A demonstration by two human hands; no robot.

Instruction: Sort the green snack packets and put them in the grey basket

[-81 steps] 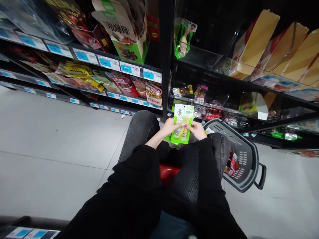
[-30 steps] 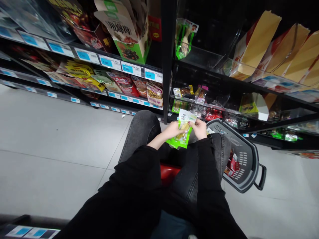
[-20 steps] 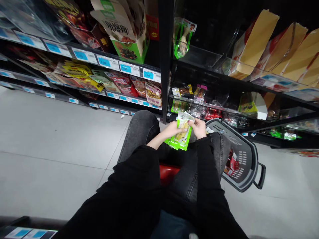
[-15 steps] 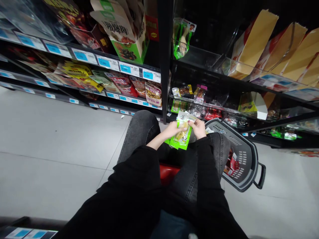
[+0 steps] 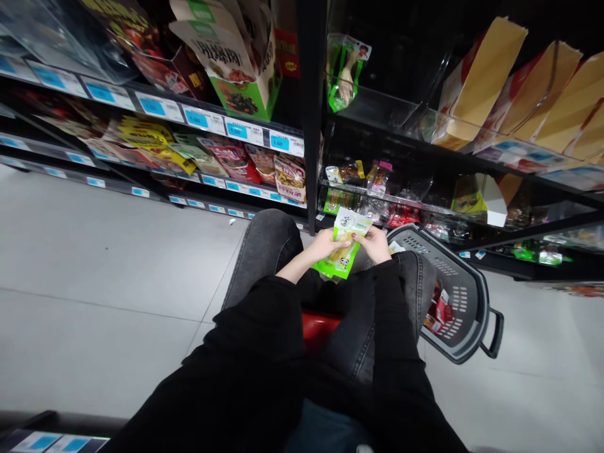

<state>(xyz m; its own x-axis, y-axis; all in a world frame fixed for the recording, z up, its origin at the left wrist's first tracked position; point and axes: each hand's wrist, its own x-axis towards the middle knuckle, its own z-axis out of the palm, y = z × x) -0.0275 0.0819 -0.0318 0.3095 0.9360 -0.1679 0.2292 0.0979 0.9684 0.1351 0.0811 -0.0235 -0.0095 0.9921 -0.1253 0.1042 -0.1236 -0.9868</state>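
Between my knees, a green and white snack packet (image 5: 346,251) with a small panda print is held up in both hands. My left hand (image 5: 325,243) grips its left side, thumb across the front. At the right side, my right hand (image 5: 375,244) pinches it with the thumb on the front. Green edging shows at the lower left, and I cannot tell whether a second packet lies behind. Just past my right knee stands a grey shopping basket (image 5: 465,314), with red packets (image 5: 441,311) inside it.
Ahead on the left, a shelf (image 5: 189,116) carries bagged snacks and a green and white carton (image 5: 245,75). The right shelf holds clear bins, tall cardboard boxes (image 5: 486,82) and small packets (image 5: 346,82). A black post (image 5: 311,113) divides them. Something red (image 5: 318,330) shows beneath me.
The packets in my hands have been drawn together, so the front one covers more of what was behind. My right thumb has shifted slightly left and down. Shelves and basket are unchanged.
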